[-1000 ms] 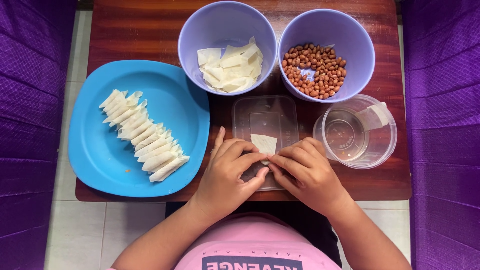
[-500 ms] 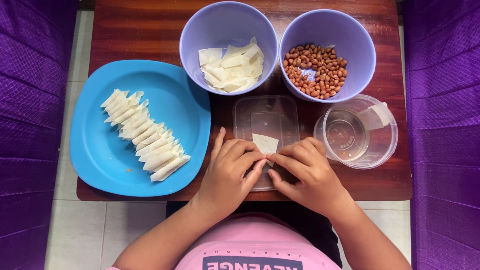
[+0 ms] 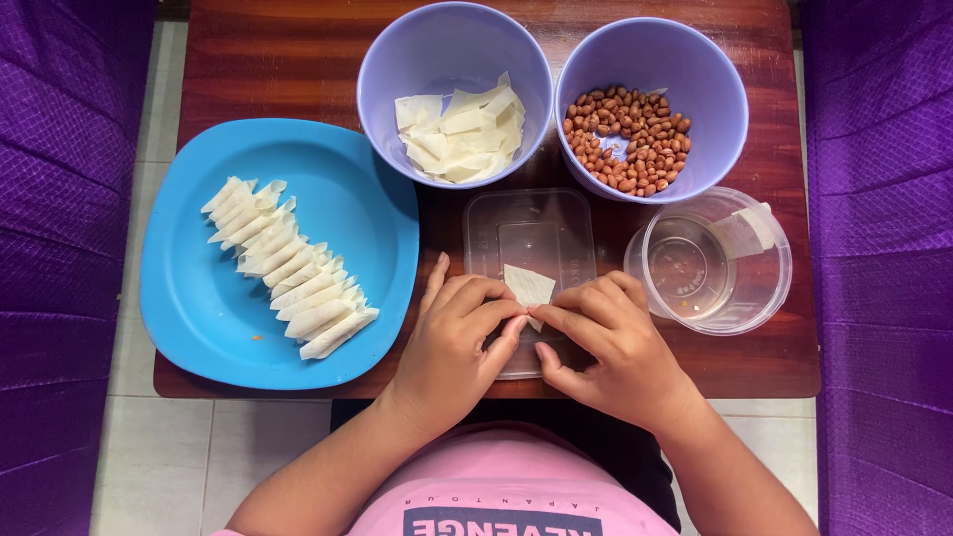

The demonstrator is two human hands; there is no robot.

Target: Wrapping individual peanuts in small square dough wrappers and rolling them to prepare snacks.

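The light is bright, soft and even, coming from above; shadows are faint and short, the darkest lying under the left hand (image 3: 452, 342) and right hand (image 3: 615, 347); the wooden counter (image 3: 268, 69) carries a mild sheen; the clear round container (image 3: 710, 260) shows small glints on its rim; focus is sharp throughout, colours saturated, with no blur and little bending at the edges.

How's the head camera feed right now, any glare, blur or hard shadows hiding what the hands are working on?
Head view: sharp and evenly lit, shadows soft. Mild sheen on the wooden table and the clear round container, nothing washed out. The left hand and right hand are in focus, but their fingers cover most of the small white wrapper over the clear lid.
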